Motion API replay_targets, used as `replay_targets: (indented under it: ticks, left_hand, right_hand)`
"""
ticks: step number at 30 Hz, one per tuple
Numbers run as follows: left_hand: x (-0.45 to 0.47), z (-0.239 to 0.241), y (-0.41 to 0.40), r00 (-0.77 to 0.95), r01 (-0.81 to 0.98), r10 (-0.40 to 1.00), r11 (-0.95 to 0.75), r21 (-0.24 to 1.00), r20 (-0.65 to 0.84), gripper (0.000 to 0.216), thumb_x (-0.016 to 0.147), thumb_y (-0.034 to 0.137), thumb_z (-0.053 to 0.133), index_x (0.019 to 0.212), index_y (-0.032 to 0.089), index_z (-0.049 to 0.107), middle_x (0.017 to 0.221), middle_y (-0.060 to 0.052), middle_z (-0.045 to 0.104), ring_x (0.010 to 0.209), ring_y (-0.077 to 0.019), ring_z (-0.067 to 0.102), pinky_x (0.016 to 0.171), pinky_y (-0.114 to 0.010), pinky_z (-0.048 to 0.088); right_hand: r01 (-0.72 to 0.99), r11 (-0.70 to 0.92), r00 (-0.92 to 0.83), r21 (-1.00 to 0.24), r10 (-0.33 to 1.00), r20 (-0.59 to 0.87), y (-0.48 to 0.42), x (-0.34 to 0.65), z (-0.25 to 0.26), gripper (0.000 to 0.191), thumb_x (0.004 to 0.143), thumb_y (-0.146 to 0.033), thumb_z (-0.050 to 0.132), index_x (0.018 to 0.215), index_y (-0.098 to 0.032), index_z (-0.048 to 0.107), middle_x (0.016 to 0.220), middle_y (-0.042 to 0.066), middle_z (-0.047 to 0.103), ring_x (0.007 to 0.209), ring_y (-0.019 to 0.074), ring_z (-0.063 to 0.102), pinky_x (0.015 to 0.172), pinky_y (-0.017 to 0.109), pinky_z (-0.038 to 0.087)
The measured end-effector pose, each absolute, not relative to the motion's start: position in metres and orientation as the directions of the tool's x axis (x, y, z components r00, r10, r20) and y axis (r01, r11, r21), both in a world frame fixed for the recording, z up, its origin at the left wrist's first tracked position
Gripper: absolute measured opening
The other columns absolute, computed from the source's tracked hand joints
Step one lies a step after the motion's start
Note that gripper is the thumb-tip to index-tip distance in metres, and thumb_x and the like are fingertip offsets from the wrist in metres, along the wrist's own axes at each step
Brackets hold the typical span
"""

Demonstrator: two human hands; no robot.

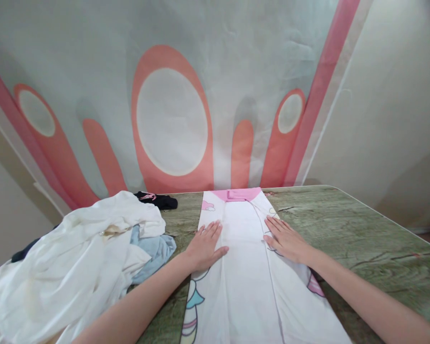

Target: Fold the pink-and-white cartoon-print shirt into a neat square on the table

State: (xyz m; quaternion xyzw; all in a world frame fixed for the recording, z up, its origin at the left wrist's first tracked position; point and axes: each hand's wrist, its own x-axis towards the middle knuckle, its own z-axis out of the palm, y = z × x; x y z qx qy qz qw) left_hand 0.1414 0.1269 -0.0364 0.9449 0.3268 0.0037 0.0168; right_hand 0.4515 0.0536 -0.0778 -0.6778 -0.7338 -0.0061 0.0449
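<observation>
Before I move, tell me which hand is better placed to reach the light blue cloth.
Probably the left hand: it lies on the left side of the printed white garment, nearer the light blue cloth; the right hand lies on the opposite side.

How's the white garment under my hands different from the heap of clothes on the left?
The garment lies flat, in a long panel, while the heap is crumpled and bulging. The garment has a pink far end and coloured prints along its edges; the heap mixes mostly white fabric with light blue cloth. Your left hand and right hand rest on the garment; neither rests on the heap. Both are largely white.
</observation>
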Motion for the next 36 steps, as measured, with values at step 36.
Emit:
replay_targets:
  ticks: [36]
  left_hand:
    - [0.116,0.011,0.034,0.972,0.227,0.203,-0.936,0.268,-0.115,0.073,0.087,0.063,0.025,0.143,0.019,0.009,0.148,-0.009,0.011,0.135,-0.0260,0.009,0.109,-0.045,0.007]
  right_hand:
    - [0.742,0.550,-0.600,-0.382,0.800,-0.014,-0.059,0.375,-0.017,0.071,0.086,-0.052,0.041,0.143,-0.024,0.010,0.148,0.005,0.015,0.135,0.0237,0.014,0.111,0.045,0.009]
